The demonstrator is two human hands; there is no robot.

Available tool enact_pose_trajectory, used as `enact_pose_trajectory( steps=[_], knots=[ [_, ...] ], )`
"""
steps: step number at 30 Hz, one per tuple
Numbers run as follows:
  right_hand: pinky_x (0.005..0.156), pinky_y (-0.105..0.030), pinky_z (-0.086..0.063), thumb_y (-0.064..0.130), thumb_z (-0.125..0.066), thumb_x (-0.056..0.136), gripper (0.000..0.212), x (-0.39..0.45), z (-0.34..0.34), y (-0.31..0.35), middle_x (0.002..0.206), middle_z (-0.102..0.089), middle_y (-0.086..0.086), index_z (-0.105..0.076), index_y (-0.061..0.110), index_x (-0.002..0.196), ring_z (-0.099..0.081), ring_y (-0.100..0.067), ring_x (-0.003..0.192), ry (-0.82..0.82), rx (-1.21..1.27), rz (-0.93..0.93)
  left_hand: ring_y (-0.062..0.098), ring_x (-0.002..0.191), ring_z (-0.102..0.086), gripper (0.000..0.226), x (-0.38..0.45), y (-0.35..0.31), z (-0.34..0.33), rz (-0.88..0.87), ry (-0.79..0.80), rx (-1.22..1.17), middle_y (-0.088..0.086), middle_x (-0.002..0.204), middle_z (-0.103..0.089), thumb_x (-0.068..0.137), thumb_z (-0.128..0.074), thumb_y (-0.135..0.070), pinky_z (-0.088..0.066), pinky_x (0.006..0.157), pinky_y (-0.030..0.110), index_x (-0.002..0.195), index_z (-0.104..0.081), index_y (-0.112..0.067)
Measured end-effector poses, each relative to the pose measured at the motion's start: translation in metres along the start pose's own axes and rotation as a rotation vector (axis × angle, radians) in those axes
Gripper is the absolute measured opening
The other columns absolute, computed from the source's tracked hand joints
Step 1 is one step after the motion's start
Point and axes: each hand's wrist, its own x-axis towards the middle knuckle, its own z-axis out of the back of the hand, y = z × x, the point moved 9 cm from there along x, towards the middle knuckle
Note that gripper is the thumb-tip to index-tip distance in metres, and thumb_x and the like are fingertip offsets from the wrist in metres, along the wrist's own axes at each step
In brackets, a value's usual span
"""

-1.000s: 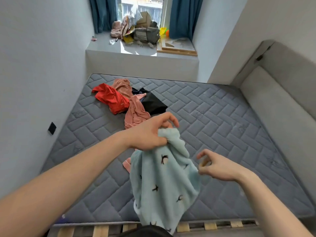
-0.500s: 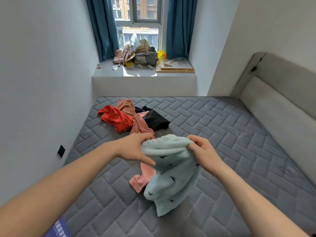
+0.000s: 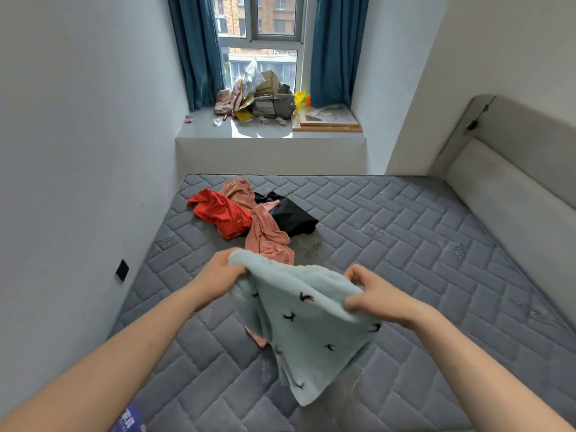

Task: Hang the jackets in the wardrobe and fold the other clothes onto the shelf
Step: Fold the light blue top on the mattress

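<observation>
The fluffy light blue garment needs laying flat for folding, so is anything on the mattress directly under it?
Yes: a pink garment lies on the grey quilted mattress beneath the fluffy light blue garment held by both hands.

Between the left hand (image 3: pixel 219 272) and right hand (image 3: pixel 378 296) hangs a pale mint fleece garment (image 3: pixel 307 332) dotted with small black marks. Beyond the left hand lie red (image 3: pixel 223 213), dusty pink (image 3: pixel 265 236) and black clothes (image 3: pixel 293 216) on the grey quilted mattress (image 3: pixel 405 244) with its herringbone pattern.
</observation>
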Motion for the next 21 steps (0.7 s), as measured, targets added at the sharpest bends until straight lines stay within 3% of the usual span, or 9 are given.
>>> enact_pose_trajectory(
  steps=[4,8,9,10,11,13,16,18,21],
  knots=[
    [0.099,-0.03,-0.053,0.029,-0.085,0.077,0.085,-0.002,-0.042,0.006,0.134,-0.063,0.017,-0.042,0.055,0.146,-0.067,-0.005,0.115,0.199,0.129,-0.015,-0.004,0.064,-0.057,0.017,-0.012,-0.085,-0.007,-0.261,0.046,-0.086,-0.02,0.068,-0.065,0.083,-0.07,-0.035,-0.043,0.062,0.01,0.066,-0.068,-0.03],
    [0.1,-0.036,-0.057,0.016,-0.071,0.093,0.036,0.005,-0.06,0.03,0.12,-0.076,0.004,-0.073,0.032,0.125,-0.07,-0.015,0.115,0.24,0.164,0.067,-0.001,0.052,-0.037,0.053,-0.014,-0.112,-0.003,-0.382,0.121,0.063,-0.02,0.057,-0.032,0.091,-0.072,-0.038,-0.033,0.058,0.017,0.048,-0.042,-0.026],
    [0.096,-0.032,-0.057,0.011,-0.067,0.09,0.035,0.006,-0.054,0.032,0.116,-0.078,0.002,-0.076,0.027,0.12,-0.072,-0.015,0.111,0.185,0.213,0.082,-0.004,0.049,-0.041,0.056,-0.012,-0.105,0.002,-0.365,0.14,0.119,-0.009,0.048,-0.053,0.095,-0.07,-0.036,-0.034,0.057,0.014,0.047,-0.042,-0.026],
    [0.089,-0.026,-0.057,0.009,-0.063,0.083,0.036,0.007,-0.044,0.032,0.109,-0.079,0.001,-0.079,0.023,0.113,-0.072,-0.014,0.102,0.103,0.29,0.08,-0.003,0.047,-0.04,0.058,-0.008,-0.089,0.008,-0.307,0.145,0.192,-0.016,0.092,-0.033,0.098,-0.067,-0.038,-0.034,0.055,0.017,0.048,-0.041,-0.024],
    [0.079,-0.021,-0.055,0.011,-0.059,0.075,0.038,0.004,-0.033,0.03,0.099,-0.079,0.004,-0.082,0.023,0.102,-0.071,-0.01,0.09,0.015,0.371,0.069,0.002,0.047,-0.037,0.057,-0.006,-0.066,0.017,-0.215,0.145,0.289,-0.019,0.062,-0.028,0.1,-0.062,-0.044,-0.033,0.055,0.024,0.052,-0.039,-0.023],
    [0.059,-0.014,-0.046,0.015,-0.05,0.065,0.036,-0.001,-0.021,0.022,0.076,-0.072,0.014,-0.081,0.028,0.078,-0.06,-0.002,0.066,-0.084,0.429,0.077,0.01,0.06,-0.046,0.051,-0.005,-0.006,0.024,-0.027,0.197,0.503,-0.005,0.061,-0.047,0.101,-0.054,-0.049,-0.037,0.062,0.035,0.062,-0.045,-0.018],
    [0.054,-0.02,-0.032,0.02,-0.048,0.066,0.015,-0.006,-0.044,0.006,0.062,-0.046,0.016,-0.059,0.024,0.057,-0.036,-0.004,0.057,0.021,0.295,0.079,0.011,0.105,-0.063,0.049,-0.037,0.081,-0.001,0.277,0.484,0.644,-0.006,0.114,-0.07,0.08,-0.057,-0.062,-0.05,0.093,0.032,0.111,-0.068,-0.025],
    [0.058,-0.03,-0.024,0.028,-0.049,0.067,0.011,-0.008,-0.074,-0.013,0.066,-0.034,0.009,-0.041,0.022,0.061,-0.027,-0.008,0.061,0.107,0.187,0.013,0.014,0.123,-0.059,0.093,-0.065,0.125,-0.023,0.432,0.63,0.684,-0.004,0.139,-0.06,0.061,-0.058,-0.07,-0.046,0.107,0.034,0.143,-0.053,-0.027],
    [0.066,-0.036,-0.03,0.041,-0.05,0.072,0.022,-0.015,-0.116,-0.055,0.064,-0.042,0.016,-0.041,0.025,0.059,-0.035,-0.005,0.061,0.228,0.121,-0.16,0.021,0.134,-0.054,0.118,-0.083,0.181,-0.043,0.521,0.627,0.792,0.001,0.151,-0.052,0.057,-0.07,-0.067,-0.044,0.111,0.036,0.159,-0.027,-0.028]
  ],
)
